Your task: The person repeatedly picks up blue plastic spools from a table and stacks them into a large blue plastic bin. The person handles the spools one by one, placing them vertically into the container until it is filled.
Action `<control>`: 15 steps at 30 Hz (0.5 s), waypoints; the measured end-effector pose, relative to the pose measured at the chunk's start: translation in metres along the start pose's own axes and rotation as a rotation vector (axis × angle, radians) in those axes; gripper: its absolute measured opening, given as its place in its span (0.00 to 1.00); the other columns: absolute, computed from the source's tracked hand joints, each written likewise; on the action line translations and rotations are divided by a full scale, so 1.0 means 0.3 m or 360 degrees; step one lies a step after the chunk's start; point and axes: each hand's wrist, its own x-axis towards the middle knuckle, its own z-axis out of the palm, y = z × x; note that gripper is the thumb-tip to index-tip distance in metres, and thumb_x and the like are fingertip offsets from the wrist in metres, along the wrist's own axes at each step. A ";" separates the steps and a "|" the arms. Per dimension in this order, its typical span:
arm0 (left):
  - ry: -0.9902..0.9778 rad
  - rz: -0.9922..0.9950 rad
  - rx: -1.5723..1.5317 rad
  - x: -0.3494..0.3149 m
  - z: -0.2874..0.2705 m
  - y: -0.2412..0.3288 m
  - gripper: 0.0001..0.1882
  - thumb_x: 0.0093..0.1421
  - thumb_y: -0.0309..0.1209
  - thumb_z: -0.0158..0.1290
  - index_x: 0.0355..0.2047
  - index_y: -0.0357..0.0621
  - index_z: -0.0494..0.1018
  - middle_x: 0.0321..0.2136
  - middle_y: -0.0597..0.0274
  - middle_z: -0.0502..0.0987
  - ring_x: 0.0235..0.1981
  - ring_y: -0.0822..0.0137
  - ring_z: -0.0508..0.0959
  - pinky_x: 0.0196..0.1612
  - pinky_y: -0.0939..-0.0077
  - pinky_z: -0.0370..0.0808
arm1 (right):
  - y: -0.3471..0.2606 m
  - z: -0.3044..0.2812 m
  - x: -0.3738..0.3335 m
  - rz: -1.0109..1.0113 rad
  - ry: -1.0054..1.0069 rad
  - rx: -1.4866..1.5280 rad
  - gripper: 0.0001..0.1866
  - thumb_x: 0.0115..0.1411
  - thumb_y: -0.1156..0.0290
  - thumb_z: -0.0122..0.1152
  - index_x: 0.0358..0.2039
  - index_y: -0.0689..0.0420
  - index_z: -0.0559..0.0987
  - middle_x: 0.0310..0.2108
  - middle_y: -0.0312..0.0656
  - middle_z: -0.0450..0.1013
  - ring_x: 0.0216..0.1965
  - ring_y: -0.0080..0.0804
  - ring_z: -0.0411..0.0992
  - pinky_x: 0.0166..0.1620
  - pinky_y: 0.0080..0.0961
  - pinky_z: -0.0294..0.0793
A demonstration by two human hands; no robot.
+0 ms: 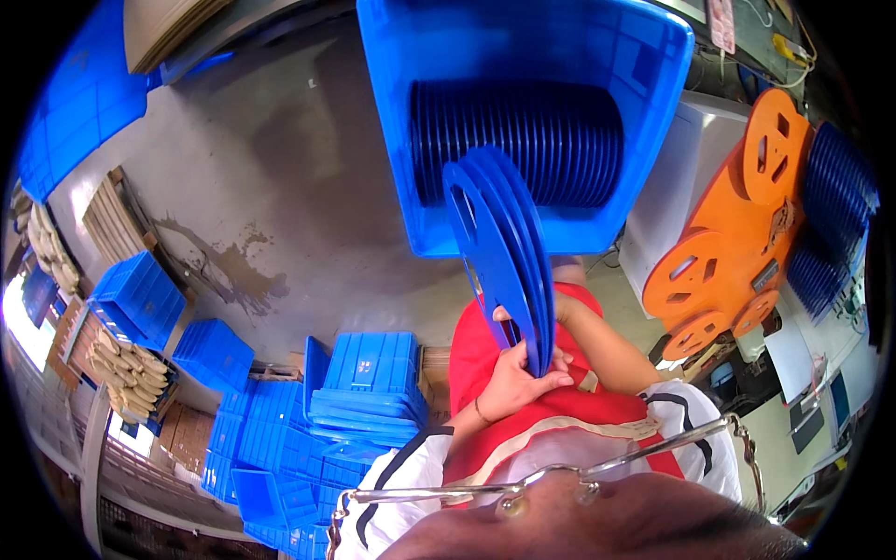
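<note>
Several blue plastic discs [509, 252] with cut-out slots stand on edge, bunched together in front of my body. My left hand [513, 380] grips them along the lower edge, its fingers wrapped under the rim. From the right, my right hand [563, 304] holds the same bunch. Some of its fingers show at a slot on the left face, and the rest are hidden behind the discs. Beyond my hands is a large blue bin [415, 233]. A long row of dark blue discs [523, 131] stands on edge inside it, and the far edge of my bunch overlaps this row.
On the right stands an orange panel with round, slotted discs [686, 275], next to more dark blue discs [831, 187]. Stacked blue crates [369, 373] fill the lower left. A wooden pallet [117, 219] and tan sacks [126, 373] lie farther left. A red apron [471, 359] covers my lap.
</note>
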 end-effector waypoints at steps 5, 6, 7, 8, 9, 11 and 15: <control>-0.0017 0.0064 0.0271 0.067 -0.055 0.059 0.22 0.46 0.26 0.62 0.41 0.36 0.68 0.36 0.59 0.75 0.40 0.65 0.75 0.45 0.73 0.72 | -0.041 -0.017 0.081 -0.0406 0.0198 -0.0149 0.26 0.42 0.65 0.70 0.42 0.58 0.72 0.38 0.42 0.71 0.42 0.32 0.69 0.46 0.28 0.68; 0.0043 0.0107 0.0586 0.065 -0.071 0.082 0.26 0.49 0.32 0.61 0.46 0.35 0.65 0.42 0.55 0.73 0.44 0.61 0.73 0.48 0.70 0.69 | -0.068 -0.054 0.103 -0.0649 0.0244 -0.0284 0.26 0.43 0.66 0.68 0.43 0.59 0.72 0.39 0.42 0.71 0.42 0.32 0.69 0.47 0.29 0.68; 0.0308 0.0416 0.0760 0.063 -0.078 0.071 0.26 0.48 0.33 0.61 0.46 0.36 0.66 0.42 0.54 0.73 0.45 0.59 0.73 0.49 0.68 0.68 | -0.122 -0.063 0.111 -0.0702 0.0274 -0.0202 0.25 0.45 0.69 0.66 0.44 0.60 0.72 0.40 0.43 0.71 0.43 0.32 0.69 0.47 0.29 0.68; 0.0578 0.0726 0.0928 0.062 -0.083 0.040 0.27 0.47 0.34 0.62 0.45 0.37 0.66 0.42 0.53 0.72 0.46 0.58 0.72 0.50 0.66 0.67 | -0.177 -0.069 0.119 -0.0758 0.0303 -0.0121 0.24 0.46 0.72 0.64 0.45 0.61 0.71 0.41 0.44 0.71 0.43 0.32 0.70 0.48 0.29 0.68; 0.0857 0.1037 0.1091 0.058 -0.089 -0.007 0.27 0.47 0.35 0.62 0.45 0.37 0.66 0.42 0.52 0.72 0.47 0.56 0.71 0.51 0.64 0.65 | -0.251 -0.058 0.122 -0.0653 0.0345 0.0088 0.24 0.47 0.74 0.62 0.47 0.61 0.70 0.42 0.45 0.71 0.44 0.33 0.69 0.49 0.29 0.68; 0.0905 0.0827 0.1124 0.031 -0.134 -0.147 0.25 0.50 0.34 0.57 0.47 0.37 0.65 0.49 0.50 0.68 0.53 0.52 0.64 0.55 0.57 0.59 | -0.359 -0.055 0.144 -0.0578 0.0469 0.0325 0.24 0.49 0.74 0.59 0.49 0.61 0.69 0.44 0.46 0.70 0.46 0.34 0.69 0.50 0.30 0.68; 0.0977 -0.0135 0.2000 0.041 -0.210 -0.454 0.35 0.53 0.48 0.50 0.55 0.40 0.57 0.58 0.50 0.55 0.60 0.48 0.54 0.55 0.43 0.54 | -0.435 -0.106 0.344 -0.0584 0.0520 0.0142 0.27 0.48 0.66 0.61 0.50 0.59 0.68 0.45 0.46 0.70 0.48 0.37 0.68 0.52 0.34 0.66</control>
